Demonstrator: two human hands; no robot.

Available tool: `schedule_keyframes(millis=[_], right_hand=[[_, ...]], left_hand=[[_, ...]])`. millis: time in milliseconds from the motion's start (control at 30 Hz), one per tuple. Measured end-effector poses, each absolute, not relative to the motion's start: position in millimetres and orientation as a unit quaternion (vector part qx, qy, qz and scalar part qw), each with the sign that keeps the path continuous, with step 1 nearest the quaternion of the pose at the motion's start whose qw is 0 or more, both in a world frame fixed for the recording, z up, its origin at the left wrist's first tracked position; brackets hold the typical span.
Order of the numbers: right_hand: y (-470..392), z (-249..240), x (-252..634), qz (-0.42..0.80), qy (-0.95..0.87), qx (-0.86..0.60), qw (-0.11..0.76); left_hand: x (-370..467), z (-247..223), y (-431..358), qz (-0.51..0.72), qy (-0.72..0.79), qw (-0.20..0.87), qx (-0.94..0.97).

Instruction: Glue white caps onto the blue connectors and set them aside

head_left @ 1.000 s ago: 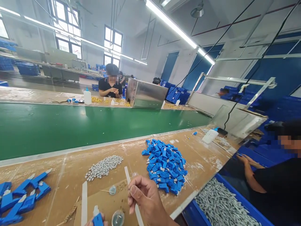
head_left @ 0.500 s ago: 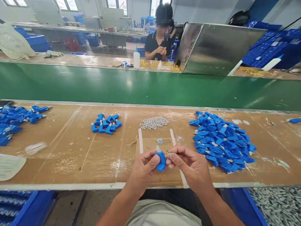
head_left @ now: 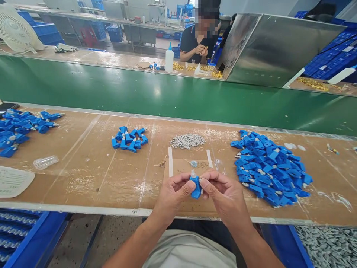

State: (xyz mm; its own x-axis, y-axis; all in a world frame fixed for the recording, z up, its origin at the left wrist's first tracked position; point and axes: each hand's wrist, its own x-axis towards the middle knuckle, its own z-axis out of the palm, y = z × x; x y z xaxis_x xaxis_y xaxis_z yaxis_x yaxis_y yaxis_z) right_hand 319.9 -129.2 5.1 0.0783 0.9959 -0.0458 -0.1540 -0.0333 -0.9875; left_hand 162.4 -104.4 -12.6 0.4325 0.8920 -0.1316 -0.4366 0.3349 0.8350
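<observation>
My left hand (head_left: 178,190) grips a blue plastic part (head_left: 196,188) with a whitish nozzle-like tip pointing up, thumb across its left side. Against the part's right edge, my right hand (head_left: 219,188) pinches a small grey piece, mostly covered by the fingertips. Just beyond the hands, a cardboard sheet (head_left: 184,167) bears a small round light-blue dish (head_left: 193,163) with a thin stick. Behind it is a heap of small grey pieces (head_left: 187,141). A large pile of similar blue parts (head_left: 270,167) lies to the right, and a smaller group (head_left: 129,139) to the left.
More blue parts (head_left: 22,128) lie far left, near a clear plastic cup (head_left: 46,162) and a paper sheet (head_left: 15,181). A green belt (head_left: 125,87) runs behind the table. Across it, a person works beside a white bottle (head_left: 169,59) and a metal box (head_left: 273,50).
The right fingertips have come in against the blue part's right edge with the small grey piece. The left hand keeps its hold. The camera view has shifted and tilted slightly.
</observation>
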Motion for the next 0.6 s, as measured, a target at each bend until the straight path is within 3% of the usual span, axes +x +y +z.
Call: schedule_keyframes(millis=[267,600], right_hand=[[-130,0,322,0.508,-0.454,-0.512,0.523],[-123,4,322,0.657,-0.268,-0.462,0.532]], left_hand=[[160,-11,-101,0.445,0.333,0.695,0.456],[150,-6,-93,0.399,0.299,0.671,0.549]])
